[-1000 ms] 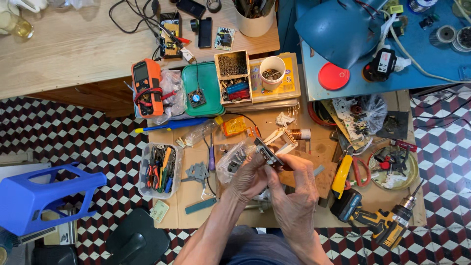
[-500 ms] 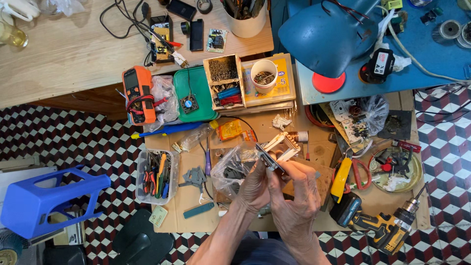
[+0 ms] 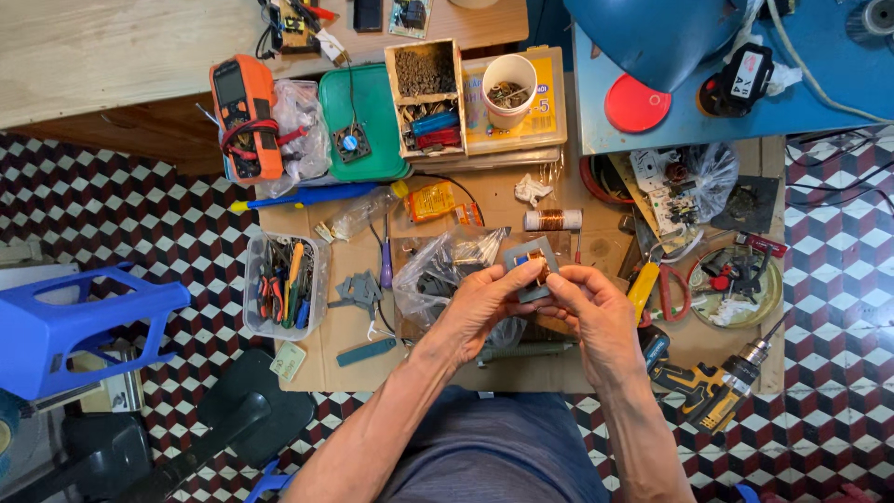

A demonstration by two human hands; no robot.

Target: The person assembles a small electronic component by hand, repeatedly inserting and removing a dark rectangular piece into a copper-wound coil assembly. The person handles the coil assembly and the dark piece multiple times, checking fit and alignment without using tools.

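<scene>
Cluttered cardboard-topped bench (image 3: 559, 368) over checkered tile floor. Left hand (image 3: 480, 303) and right hand (image 3: 587, 303) both pinch a small grey square-framed transformer (image 3: 531, 265) with copper winding, fingers closed on its edges, above a crinkled clear plastic bag (image 3: 428, 275).

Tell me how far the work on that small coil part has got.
Done: the grey frame with a copper coil is off the bench. In hand: left hand and right hand both pinch it. Left: the wire spool and drill lie untouched; how complete the part is, I cannot tell.
</scene>
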